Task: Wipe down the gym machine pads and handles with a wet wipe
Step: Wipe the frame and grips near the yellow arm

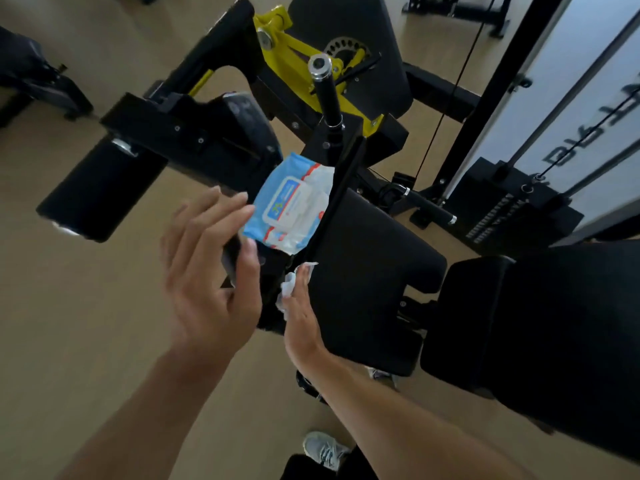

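Soft, even daylight fills the room, brightest on the white panel [568, 109] at right, while the black pads [374, 258] sink into near-featureless dark. Motion blur smears the left hand [207, 268] and the machine's left side. Wide-angle distortion bends the straight lines near the edges.

Left hand [207, 271] is raised ahead of the body, palm turned inward, fingers spread and extended, thumb stretched forward; slight motion blur is seen. Right hand [301, 313] is held lower and just beside it, fingers closed around a crumpled wet wipe [289, 289]. Both forearms are bare and angled forward.
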`<action>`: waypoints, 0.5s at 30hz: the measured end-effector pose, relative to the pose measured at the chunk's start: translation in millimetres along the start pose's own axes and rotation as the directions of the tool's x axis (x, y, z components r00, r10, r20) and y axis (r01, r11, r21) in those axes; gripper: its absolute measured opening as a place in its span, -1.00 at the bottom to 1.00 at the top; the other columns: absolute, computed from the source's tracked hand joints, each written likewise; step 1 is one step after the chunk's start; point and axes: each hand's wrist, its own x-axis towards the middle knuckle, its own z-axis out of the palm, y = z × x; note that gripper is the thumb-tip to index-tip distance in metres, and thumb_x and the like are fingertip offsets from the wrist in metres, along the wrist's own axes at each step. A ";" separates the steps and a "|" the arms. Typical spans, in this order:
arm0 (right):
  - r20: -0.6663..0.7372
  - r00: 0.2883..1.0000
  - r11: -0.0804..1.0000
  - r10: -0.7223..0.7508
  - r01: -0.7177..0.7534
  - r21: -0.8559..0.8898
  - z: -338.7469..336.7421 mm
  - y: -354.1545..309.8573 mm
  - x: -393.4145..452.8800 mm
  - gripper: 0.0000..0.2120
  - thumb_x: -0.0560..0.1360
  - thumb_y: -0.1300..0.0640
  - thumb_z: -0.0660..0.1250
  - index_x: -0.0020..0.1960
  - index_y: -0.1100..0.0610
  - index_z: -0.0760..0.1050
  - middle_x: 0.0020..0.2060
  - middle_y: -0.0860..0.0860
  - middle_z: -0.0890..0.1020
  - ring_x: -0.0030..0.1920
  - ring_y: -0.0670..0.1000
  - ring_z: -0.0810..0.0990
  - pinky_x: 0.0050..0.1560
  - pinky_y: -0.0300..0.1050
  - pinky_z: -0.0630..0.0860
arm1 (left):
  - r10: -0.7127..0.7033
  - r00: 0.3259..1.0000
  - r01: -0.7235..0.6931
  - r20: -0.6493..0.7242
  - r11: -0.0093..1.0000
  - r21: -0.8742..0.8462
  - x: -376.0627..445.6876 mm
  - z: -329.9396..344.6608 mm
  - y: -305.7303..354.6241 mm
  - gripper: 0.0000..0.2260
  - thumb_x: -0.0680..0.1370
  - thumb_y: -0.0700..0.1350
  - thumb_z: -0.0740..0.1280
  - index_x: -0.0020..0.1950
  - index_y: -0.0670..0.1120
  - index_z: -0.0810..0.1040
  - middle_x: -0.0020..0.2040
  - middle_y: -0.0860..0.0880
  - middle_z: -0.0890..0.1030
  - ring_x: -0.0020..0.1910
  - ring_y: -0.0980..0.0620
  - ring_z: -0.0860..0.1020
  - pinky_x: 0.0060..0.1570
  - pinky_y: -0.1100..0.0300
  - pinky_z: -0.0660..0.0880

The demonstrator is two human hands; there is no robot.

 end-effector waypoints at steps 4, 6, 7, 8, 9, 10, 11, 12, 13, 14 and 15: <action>0.051 0.998 0.994 -0.031 0.036 -0.105 24.4 24.4 -41.7 -0.40 0.77 0.08 -0.01 0.64 0.03 -0.31 0.52 -0.33 -0.29 0.49 -0.44 -0.29 0.58 -0.32 -0.17 | -0.407 0.910 0.385 -0.081 0.901 -0.201 -86.7 -11.6 3.8 -0.70 0.61 -0.31 0.21 0.34 -0.22 0.47 0.32 -0.16 0.54 0.33 -0.11 0.52 0.37 -0.02 0.41; 0.080 0.996 0.993 -0.042 0.050 -0.107 31.3 30.7 -54.7 -0.39 0.77 0.03 -0.03 0.64 -0.01 -0.35 0.55 -0.30 -0.34 0.50 -0.43 -0.32 0.54 -0.38 -0.20 | -0.731 0.681 0.687 -0.053 0.662 -0.299 -121.0 -10.0 -0.5 -0.67 0.65 -0.25 0.20 0.41 -0.11 0.44 0.37 -0.03 0.53 0.37 0.00 0.49 0.40 0.01 0.41; 0.074 0.996 0.994 -0.041 0.048 -0.101 33.7 32.4 -58.3 -0.39 0.77 0.02 -0.04 0.64 -0.02 -0.35 0.57 -0.29 -0.35 0.52 -0.40 -0.32 0.54 -0.37 -0.20 | -0.837 0.547 0.800 0.009 0.519 -0.301 -132.1 -7.5 -4.5 -0.66 0.66 -0.23 0.21 0.44 -0.06 0.43 0.39 0.03 0.52 0.40 0.04 0.47 0.42 0.03 0.40; 0.060 0.997 0.994 -0.038 0.044 -0.098 34.8 34.1 -59.6 -0.40 0.77 0.04 -0.03 0.65 -0.01 -0.34 0.58 -0.28 -0.33 0.54 -0.37 -0.31 0.54 -0.39 -0.19 | -0.890 0.446 0.872 0.097 0.407 -0.271 -139.3 -4.8 -9.8 -0.64 0.67 -0.20 0.23 0.48 -0.03 0.42 0.42 0.05 0.50 0.43 0.07 0.45 0.44 0.06 0.38; 0.045 0.998 0.995 -0.036 0.040 -0.096 34.8 34.8 -59.6 -0.40 0.76 0.10 -0.02 0.65 0.00 -0.31 0.58 -0.27 -0.29 0.55 -0.35 -0.27 0.51 -0.46 -0.17 | -0.896 0.404 0.903 0.183 0.359 -0.236 -144.1 -2.2 -15.5 -0.60 0.67 -0.18 0.25 0.51 0.00 0.39 0.45 0.06 0.47 0.46 0.09 0.42 0.45 0.10 0.35; 0.032 0.999 0.995 -0.031 0.034 -0.098 32.9 35.9 -58.1 -0.39 0.75 0.16 0.00 0.66 0.01 -0.29 0.59 -0.27 -0.24 0.57 -0.34 -0.22 0.49 -0.50 -0.14 | -0.877 0.414 0.906 0.245 0.371 -0.204 -146.1 -1.3 -19.1 -0.56 0.66 -0.16 0.27 0.54 0.01 0.35 0.49 0.07 0.44 0.48 0.13 0.38 0.45 0.17 0.32; 0.027 0.999 0.995 -0.025 0.028 -0.101 30.0 36.1 -56.6 -0.37 0.73 0.20 0.01 0.66 -0.01 -0.26 0.59 -0.27 -0.20 0.56 -0.36 -0.16 0.52 -0.46 -0.11 | -0.847 0.447 0.894 0.288 0.413 -0.172 -145.6 -0.3 -22.3 -0.52 0.65 -0.13 0.29 0.57 0.02 0.30 0.51 0.08 0.40 0.49 0.17 0.35 0.42 0.28 0.29; 0.033 0.999 0.995 -0.015 0.018 -0.102 25.9 35.3 -54.3 -0.36 0.73 0.18 0.03 0.66 -0.05 -0.25 0.60 -0.29 -0.16 0.54 -0.40 -0.10 0.57 -0.36 -0.08 | -0.819 0.478 0.878 0.317 0.457 -0.144 -142.6 1.2 -25.0 -0.48 0.65 -0.12 0.31 0.59 0.01 0.26 0.54 0.08 0.35 0.49 0.20 0.31 0.36 0.42 0.24; 0.045 0.999 0.995 0.002 0.003 -0.097 21.3 32.6 -51.4 -0.36 0.72 0.14 0.05 0.66 -0.09 -0.24 0.60 -0.30 -0.13 0.54 -0.41 -0.05 0.60 -0.25 -0.05 | -0.805 0.485 0.871 0.341 0.479 -0.109 -137.7 3.5 -28.7 -0.45 0.63 -0.10 0.33 0.60 -0.02 0.24 0.57 0.05 0.29 0.51 0.18 0.26 0.30 0.53 0.19; 0.047 0.999 0.996 0.023 -0.018 -0.090 17.4 29.0 -47.3 -0.37 0.72 0.10 0.05 0.66 -0.11 -0.22 0.62 -0.27 -0.11 0.56 -0.35 -0.03 0.61 -0.18 -0.04 | -0.797 0.488 0.865 0.356 0.497 -0.072 -131.5 6.2 -33.6 -0.42 0.61 -0.08 0.36 0.60 -0.05 0.24 0.61 0.00 0.23 0.56 0.12 0.21 0.33 0.53 0.16; 0.032 0.999 0.997 0.038 -0.036 -0.071 13.7 22.6 -43.2 -0.38 0.72 0.10 0.04 0.67 -0.11 -0.19 0.64 -0.22 -0.08 0.60 -0.26 -0.02 0.61 -0.16 -0.03 | -0.787 0.492 0.856 0.373 0.515 -0.042 -125.6 10.7 -40.7 -0.40 0.58 -0.02 0.39 0.57 -0.08 0.27 0.62 -0.06 0.20 0.59 0.02 0.16 0.44 0.39 0.14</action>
